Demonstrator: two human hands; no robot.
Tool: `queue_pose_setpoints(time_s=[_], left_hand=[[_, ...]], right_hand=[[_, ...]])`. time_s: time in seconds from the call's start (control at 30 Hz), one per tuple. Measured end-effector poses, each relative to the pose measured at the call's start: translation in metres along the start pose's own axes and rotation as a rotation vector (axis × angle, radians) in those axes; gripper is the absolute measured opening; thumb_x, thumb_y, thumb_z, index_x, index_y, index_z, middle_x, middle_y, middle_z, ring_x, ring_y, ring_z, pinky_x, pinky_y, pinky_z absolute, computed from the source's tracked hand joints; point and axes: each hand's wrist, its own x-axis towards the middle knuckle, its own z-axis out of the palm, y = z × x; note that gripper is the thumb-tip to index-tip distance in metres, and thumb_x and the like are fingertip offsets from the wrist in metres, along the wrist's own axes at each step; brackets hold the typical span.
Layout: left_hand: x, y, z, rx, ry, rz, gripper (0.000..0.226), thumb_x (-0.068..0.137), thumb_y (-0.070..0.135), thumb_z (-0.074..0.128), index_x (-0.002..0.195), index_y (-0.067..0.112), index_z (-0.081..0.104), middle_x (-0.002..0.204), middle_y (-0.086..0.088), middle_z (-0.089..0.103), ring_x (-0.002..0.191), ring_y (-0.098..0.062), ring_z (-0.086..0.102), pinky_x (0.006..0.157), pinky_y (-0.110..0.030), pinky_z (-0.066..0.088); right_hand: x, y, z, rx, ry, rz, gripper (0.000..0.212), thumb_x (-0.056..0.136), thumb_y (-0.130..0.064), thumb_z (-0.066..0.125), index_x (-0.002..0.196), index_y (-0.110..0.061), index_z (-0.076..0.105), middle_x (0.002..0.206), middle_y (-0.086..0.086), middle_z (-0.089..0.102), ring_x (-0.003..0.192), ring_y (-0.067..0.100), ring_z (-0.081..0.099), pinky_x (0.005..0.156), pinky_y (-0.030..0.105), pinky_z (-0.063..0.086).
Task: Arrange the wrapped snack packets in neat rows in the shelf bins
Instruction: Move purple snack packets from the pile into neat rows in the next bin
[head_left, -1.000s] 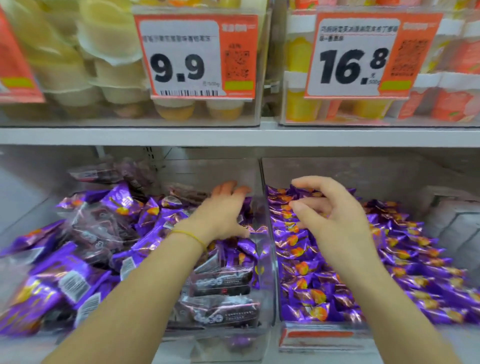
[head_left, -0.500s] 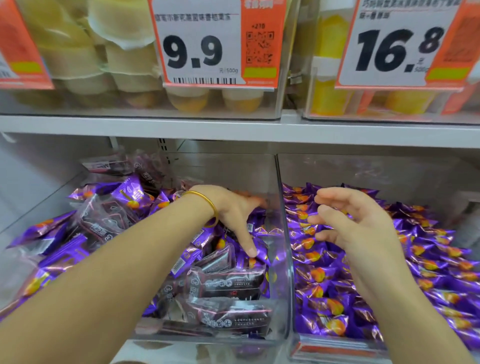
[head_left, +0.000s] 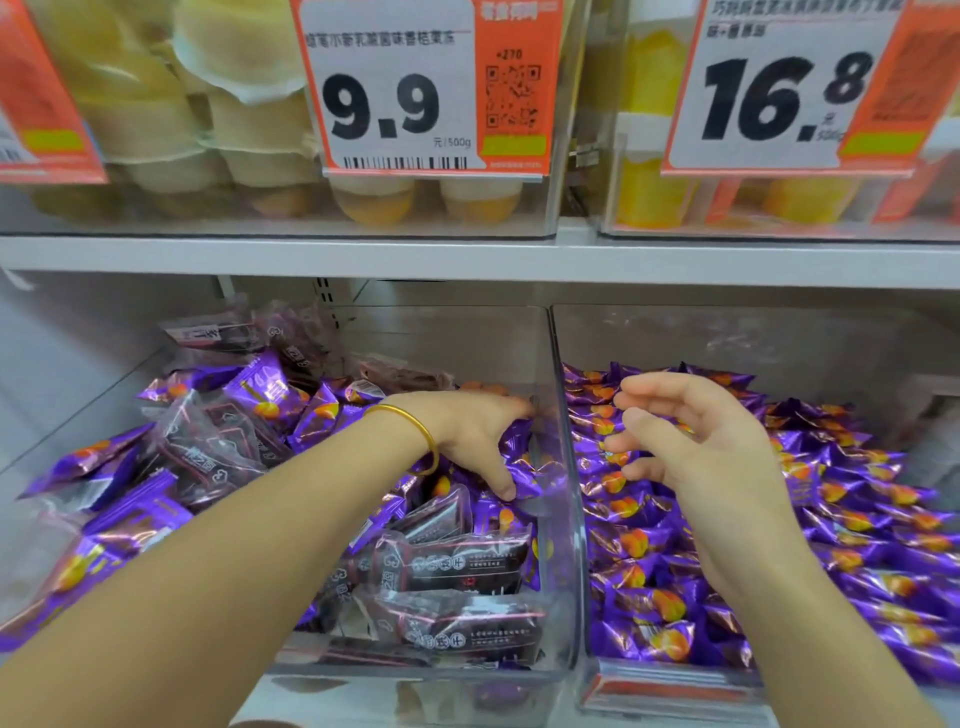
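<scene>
Left hand (head_left: 475, 436) is down in the left bin (head_left: 566, 545), thumb and fingers spread over jumbled packets (head_left: 524, 480) by its right wall. Whether it grips one, I cannot tell. Right hand (head_left: 696, 447) hovers over the right bin (head_left: 670, 686) — loosely curled, empty, farther from the jumble.

Left hand (head_left: 475, 436) rests on purple packets (head_left: 532, 475) in left bin (head_left: 566, 571); right hand (head_left: 696, 452) hovers empty
</scene>
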Motion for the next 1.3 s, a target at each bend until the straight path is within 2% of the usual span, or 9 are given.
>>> queue_pose_setpoints(time_s=[0.1,0.23,0.33,0.5,0.7,0.9,1.0,1.1,1.3], left_hand=[[-0.001,0.000,-0.004,-0.043,-0.060,0.015,0.075,0.071,0.026,0.079,0.135,0.020,0.041,0.129,-0.001,0.049,0.111,-0.019,0.050,0.095,-0.029,0.043],[0.002,0.006,0.010,0.214,-0.158,-0.012,0.093,0.060,0.042,0.083,0.137,0.025,0.033,0.130,-0.004,0.042,0.116,-0.029,0.042,0.099,-0.043,0.042],[0.003,0.006,0.011,0.220,-0.110,0.003,0.093,0.061,0.045,0.083,0.138,0.023,0.036,0.129,-0.007,0.048,0.114,-0.030,0.048,0.097,-0.041,0.043],[0.001,0.003,0.009,0.057,-0.022,0.058,0.067,0.065,0.027,0.083,0.123,0.014,0.052,0.118,-0.006,0.061,0.104,-0.027,0.056,0.088,-0.037,0.047],[-0.022,0.003,-0.001,-0.164,0.252,0.163,0.021,0.069,0.000,0.066,0.082,0.013,0.054,0.073,-0.002,0.055,0.067,-0.021,0.049,0.064,-0.030,0.043],[-0.076,0.016,-0.016,-0.729,0.568,0.177,0.030,0.073,-0.006,0.071,0.078,0.018,0.054,0.068,0.005,0.052,0.057,0.000,0.045,0.059,-0.012,0.041],[-0.103,0.031,-0.019,-1.040,0.596,0.193,0.031,0.075,-0.010,0.069,0.080,0.016,0.054,0.068,0.001,0.058,0.061,-0.007,0.060,0.068,-0.027,0.057],[-0.116,0.043,-0.012,-1.126,0.605,0.188,0.030,0.076,-0.011,0.067,0.081,0.015,0.055,0.069,-0.004,0.058,0.071,-0.018,0.058,0.078,-0.043,0.058],[-0.124,0.044,0.003,-1.563,0.451,0.222,0.036,0.079,-0.012,0.061,0.110,0.005,0.052,0.087,-0.010,0.067,0.078,-0.020,0.065,0.084,-0.046,0.055]], right_hand=[[0.001,0.000,0.001,0.004,0.002,0.005,0.021,0.089,-0.002,0.057,0.093,-0.021,0.065,0.093,-0.001,0.068,0.066,0.021,0.065,0.059,0.032,0.052],[0.001,0.000,0.002,-0.001,-0.001,0.005,0.021,0.088,-0.002,0.057,0.093,-0.022,0.065,0.093,0.000,0.068,0.068,0.022,0.066,0.059,0.033,0.052],[0.000,-0.001,0.002,-0.003,-0.004,0.008,0.021,0.088,-0.003,0.058,0.093,-0.022,0.065,0.092,0.000,0.068,0.069,0.021,0.067,0.059,0.032,0.051],[-0.001,-0.002,0.003,-0.008,-0.002,0.021,0.018,0.088,-0.005,0.059,0.095,-0.020,0.065,0.092,0.002,0.067,0.069,0.020,0.067,0.059,0.031,0.052],[-0.001,-0.004,0.006,0.019,-0.011,0.020,0.016,0.089,-0.004,0.058,0.096,-0.018,0.064,0.093,0.006,0.067,0.065,0.014,0.065,0.052,0.023,0.051],[-0.006,-0.012,0.016,-0.003,-0.002,-0.080,0.017,0.088,-0.003,0.058,0.092,-0.019,0.064,0.091,0.006,0.067,0.069,0.012,0.066,0.058,0.021,0.051],[-0.014,-0.024,0.027,-0.094,-0.039,-0.268,0.015,0.084,-0.016,0.065,0.092,-0.028,0.065,0.093,-0.006,0.066,0.079,0.006,0.061,0.070,0.020,0.049],[-0.023,-0.033,0.039,-0.183,-0.156,-0.384,0.021,0.074,-0.034,0.067,0.094,-0.039,0.063,0.095,-0.010,0.063,0.080,0.004,0.058,0.066,0.013,0.043],[-0.022,-0.035,0.048,0.008,-0.068,-0.368,0.013,0.078,-0.018,0.071,0.077,-0.027,0.062,0.075,-0.006,0.065,0.069,0.007,0.060,0.065,0.019,0.048]])
